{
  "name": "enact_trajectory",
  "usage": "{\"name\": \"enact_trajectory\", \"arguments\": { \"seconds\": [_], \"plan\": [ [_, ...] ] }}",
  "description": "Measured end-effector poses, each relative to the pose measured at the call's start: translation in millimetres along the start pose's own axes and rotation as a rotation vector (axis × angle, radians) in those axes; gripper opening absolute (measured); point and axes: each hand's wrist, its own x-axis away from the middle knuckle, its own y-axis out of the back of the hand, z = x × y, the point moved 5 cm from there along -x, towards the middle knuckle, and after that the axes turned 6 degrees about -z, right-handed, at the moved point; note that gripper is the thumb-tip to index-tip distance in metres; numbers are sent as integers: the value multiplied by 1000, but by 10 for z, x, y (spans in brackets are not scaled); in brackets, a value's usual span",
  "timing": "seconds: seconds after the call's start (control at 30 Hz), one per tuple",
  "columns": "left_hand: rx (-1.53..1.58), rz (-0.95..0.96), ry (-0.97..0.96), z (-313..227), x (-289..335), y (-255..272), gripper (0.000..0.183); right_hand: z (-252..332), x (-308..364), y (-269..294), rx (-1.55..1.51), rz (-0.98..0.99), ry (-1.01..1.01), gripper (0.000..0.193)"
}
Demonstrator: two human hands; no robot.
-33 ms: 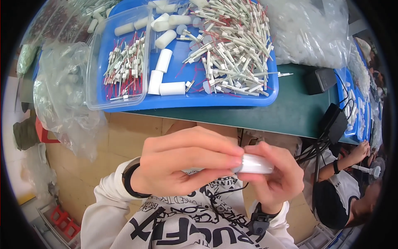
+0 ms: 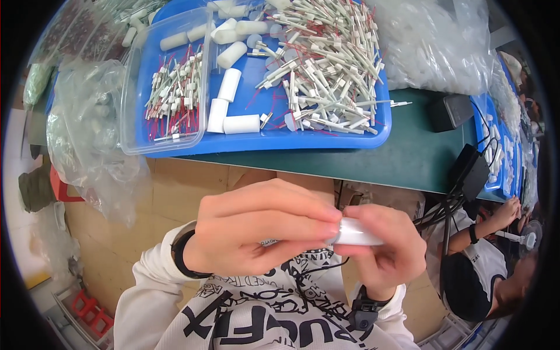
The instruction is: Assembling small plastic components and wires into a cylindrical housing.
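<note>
Above my lap, my right hand (image 2: 394, 248) is closed round a glossy white plastic cylinder (image 2: 359, 232), with its thumb along the upper side and fingers beneath. My left hand (image 2: 256, 227) comes from the other side, its fingertips pinched on the cylinder's left end. A greyish round edge shows there, at the fingertips; I cannot make out whether it is a separate piece. The left palm and whatever it might cover are hidden.
Across the green table (image 2: 408, 157) sits a blue tray (image 2: 265, 142) heaped with white sticks with red wires, and more white cylinders (image 2: 241, 124). A clear box (image 2: 125, 125) overlaps its left side. Plastic bags (image 2: 87, 151), a black box (image 2: 450, 114), cables and a co-worker's arm (image 2: 496, 219) flank it.
My right thumb and fingers have shifted very slightly along the cylinder. The left fingertips stay at its end, and the tray and its contents look the same.
</note>
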Motion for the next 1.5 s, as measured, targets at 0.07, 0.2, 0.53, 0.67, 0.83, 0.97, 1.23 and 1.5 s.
{"name": "enact_trajectory", "arguments": {
  "seconds": [0.07, 0.2, 0.53, 0.67, 0.83, 0.97, 1.23, 1.5],
  "plan": [
    [-24, 14, -45, 1, 7, -1, 20, 14, 36, 0, 56, -45, 1, 37],
    [-35, 45, -145, 94, 21, -3, 20, -45, 44, -21, 75, -49, 0, 37],
    [44, -48, 21, 91, 68, 16, 24, -52, 36, -20, -37, -31, 213, 27],
    [5, -7, 11, 88, 75, 39, 25, -14, 21, -51, -56, -18, 95, 33],
    [32, 16, -56, 62, 50, 42, 23, -19, 61, -75, 5, 4, 77, 39],
    [38, 53, -67, 34, 28, 48, 20, -23, 112, -104, -53, -37, 51, 39],
    [-11, 27, -253, -12, 73, 53, 20, 10, -14, -110, -82, -20, 96, 33],
    [201, -26, 82, 98, 60, 138, 24, 50, -76, -124, -136, -29, 171, 29]
  ]
}}
